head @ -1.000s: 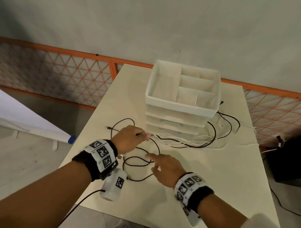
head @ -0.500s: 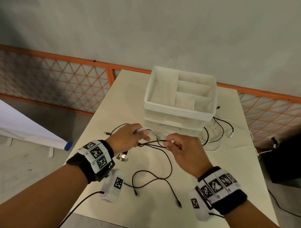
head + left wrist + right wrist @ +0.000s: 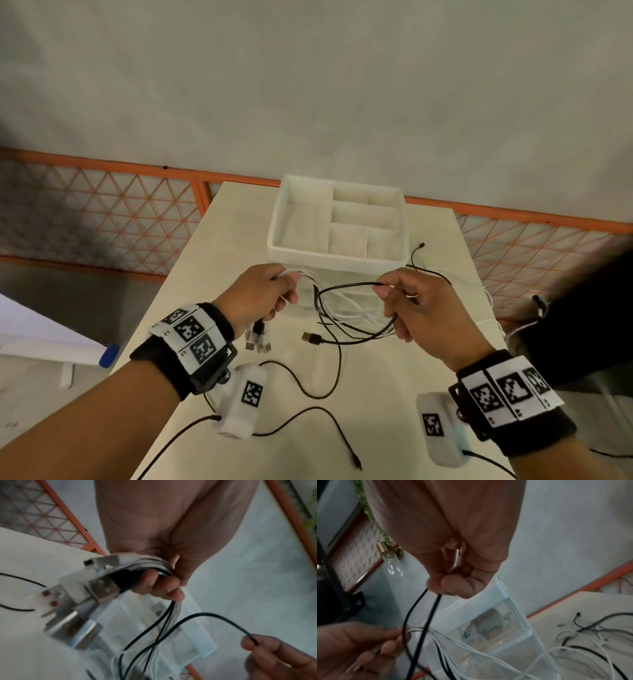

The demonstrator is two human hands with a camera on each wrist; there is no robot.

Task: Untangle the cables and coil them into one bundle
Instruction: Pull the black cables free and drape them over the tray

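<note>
Metal USB plugs (image 3: 96, 588), clearest from left wrist, left fingers (image 3: 154, 585) clutching; right pinching black cable (image 3: 346, 286).

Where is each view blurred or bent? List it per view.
Head view: sharp on both hands, the left hand and the right hand; the fence rail bows and the right edge smears. Left wrist view: the USB plugs are soft with blur. Right wrist view: dim, and the black cable is streaked.
</note>
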